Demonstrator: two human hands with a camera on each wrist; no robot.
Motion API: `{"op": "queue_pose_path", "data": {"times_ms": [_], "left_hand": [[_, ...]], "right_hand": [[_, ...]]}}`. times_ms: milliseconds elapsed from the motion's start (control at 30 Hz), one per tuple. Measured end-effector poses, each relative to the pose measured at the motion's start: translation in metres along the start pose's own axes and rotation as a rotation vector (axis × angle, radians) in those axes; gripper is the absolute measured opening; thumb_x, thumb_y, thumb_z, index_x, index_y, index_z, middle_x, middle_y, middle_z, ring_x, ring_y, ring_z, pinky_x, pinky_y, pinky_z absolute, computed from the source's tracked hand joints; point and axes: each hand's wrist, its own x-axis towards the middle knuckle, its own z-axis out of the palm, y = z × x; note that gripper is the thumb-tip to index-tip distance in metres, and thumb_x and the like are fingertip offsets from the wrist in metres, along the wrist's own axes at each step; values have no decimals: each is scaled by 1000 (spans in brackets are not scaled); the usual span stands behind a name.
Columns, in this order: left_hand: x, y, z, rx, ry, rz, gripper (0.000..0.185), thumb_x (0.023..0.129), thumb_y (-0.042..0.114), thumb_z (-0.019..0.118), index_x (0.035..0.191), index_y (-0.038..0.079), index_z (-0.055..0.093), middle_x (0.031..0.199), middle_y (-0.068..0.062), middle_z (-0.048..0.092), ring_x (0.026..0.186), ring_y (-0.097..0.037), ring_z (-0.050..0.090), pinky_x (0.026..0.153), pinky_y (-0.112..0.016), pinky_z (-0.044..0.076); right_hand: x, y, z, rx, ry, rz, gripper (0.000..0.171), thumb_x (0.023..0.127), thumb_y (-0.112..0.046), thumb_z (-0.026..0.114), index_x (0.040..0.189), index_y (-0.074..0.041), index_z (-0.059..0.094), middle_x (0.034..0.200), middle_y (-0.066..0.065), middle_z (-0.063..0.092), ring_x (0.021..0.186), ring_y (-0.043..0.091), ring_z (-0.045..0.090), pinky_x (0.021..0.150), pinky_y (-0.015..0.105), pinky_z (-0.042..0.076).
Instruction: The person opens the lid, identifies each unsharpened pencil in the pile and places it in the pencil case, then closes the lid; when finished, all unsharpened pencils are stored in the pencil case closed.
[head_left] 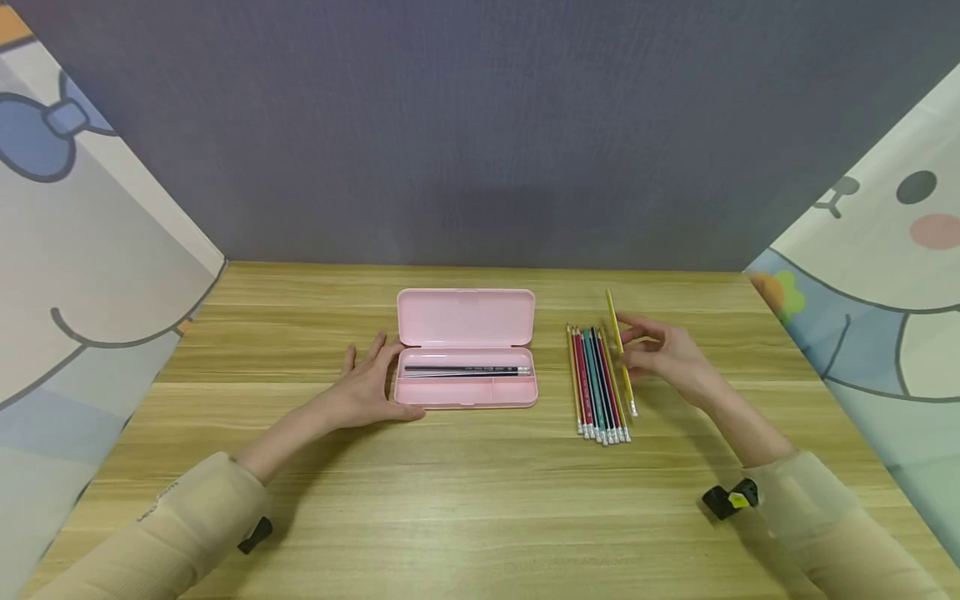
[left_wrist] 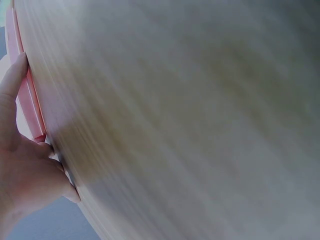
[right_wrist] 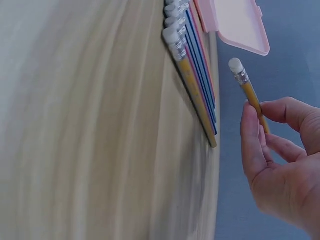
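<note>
Head view shows the right hand (head_left: 663, 354) pinching a yellow pencil (head_left: 619, 350) in its fingers, its axis running 12-to-6, the pink case (head_left: 467, 350) at 9 o'clock, steadied by the left hand's (head_left: 371, 385) relaxed fingers.

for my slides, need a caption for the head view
Right hand pinches a yellow pencil beside the pencil row; left hand steadies the open pink case.

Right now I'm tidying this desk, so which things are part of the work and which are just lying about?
In use: yellow pencil pinched by right hand; pink pencil case, open, steadied by left hand; row of pencils.
Lying about: nothing else on the wooden table.
</note>
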Motion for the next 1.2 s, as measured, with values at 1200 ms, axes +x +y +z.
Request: {"op": "queue_pose_path", "data": {"times_ms": [1200], "left_hand": [[-1, 2, 0, 7, -2, -8, 101, 76, 51, 87, 150, 13, 30, 168, -21, 30, 158, -52, 5, 117, -79, -7]], "right_hand": [[46, -48, 47, 77, 65, -258, 61, 99, -2, 64, 155, -9, 45, 102, 0, 68, 81, 7, 68, 72, 28, 62]]}}
